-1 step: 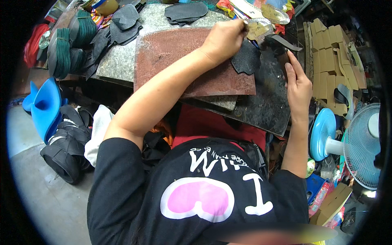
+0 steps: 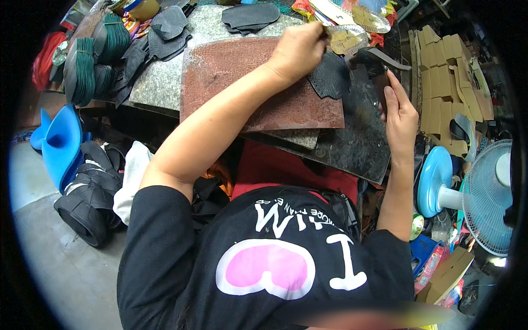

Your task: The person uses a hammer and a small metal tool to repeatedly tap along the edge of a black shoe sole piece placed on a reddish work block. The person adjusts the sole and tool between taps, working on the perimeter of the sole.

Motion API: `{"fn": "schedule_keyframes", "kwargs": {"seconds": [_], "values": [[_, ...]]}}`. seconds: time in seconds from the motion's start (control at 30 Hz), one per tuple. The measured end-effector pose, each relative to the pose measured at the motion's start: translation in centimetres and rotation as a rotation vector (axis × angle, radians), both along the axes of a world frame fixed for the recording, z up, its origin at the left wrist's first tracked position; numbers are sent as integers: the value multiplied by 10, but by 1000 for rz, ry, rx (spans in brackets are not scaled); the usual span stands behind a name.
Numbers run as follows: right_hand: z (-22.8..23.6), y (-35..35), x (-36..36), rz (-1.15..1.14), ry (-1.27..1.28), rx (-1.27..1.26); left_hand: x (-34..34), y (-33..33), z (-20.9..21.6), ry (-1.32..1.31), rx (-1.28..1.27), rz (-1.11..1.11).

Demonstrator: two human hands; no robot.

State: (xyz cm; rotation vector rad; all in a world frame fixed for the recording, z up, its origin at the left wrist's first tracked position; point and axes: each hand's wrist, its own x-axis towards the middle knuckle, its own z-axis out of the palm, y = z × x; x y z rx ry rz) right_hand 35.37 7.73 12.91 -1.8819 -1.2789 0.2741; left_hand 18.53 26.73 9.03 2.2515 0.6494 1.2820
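A hammer (image 2: 369, 61) with a dark head, a flat curved metal claw and a dark handle is in my right hand (image 2: 402, 113). My fingers close around its handle, with the index finger stretched along it. My left hand (image 2: 300, 49) is closed in a pinch over the far right of a worn reddish-brown board (image 2: 231, 82). What its fingertips hold is hidden. Right beside that hand, a black textured leather piece (image 2: 331, 77) lies partly over the board's edge. Beyond the fingertips sits a yellowish insole-shaped piece (image 2: 347, 41) with a pale rim.
Black leather cutouts (image 2: 250, 16) lie at the back of the stone slab (image 2: 159, 71). Bundles of green cord (image 2: 83, 71) stand at the far left. Cardboard boxes (image 2: 448, 82) and a fan (image 2: 489, 192) are at the right; a blue chair-like object (image 2: 63, 143) is at the left.
My left hand has shifted slightly left, and the black leather piece has moved left with it. The hammer has tilted slightly, its claw dropping a little toward me.
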Motion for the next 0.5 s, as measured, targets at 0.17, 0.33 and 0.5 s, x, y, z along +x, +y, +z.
{"fn": "schedule_keyframes", "kwargs": {"seconds": [0.17,0.33,0.5], "values": [[-8,2,1,-21,-78,-41,-16,17,-4,68,-132,16],[-7,19,-17,16,-317,-82,-13,19,-7,-60,-554,-74],[-11,17,-14,-22,-233,-119,-13,21,-8,-241,-732,-170]]}}
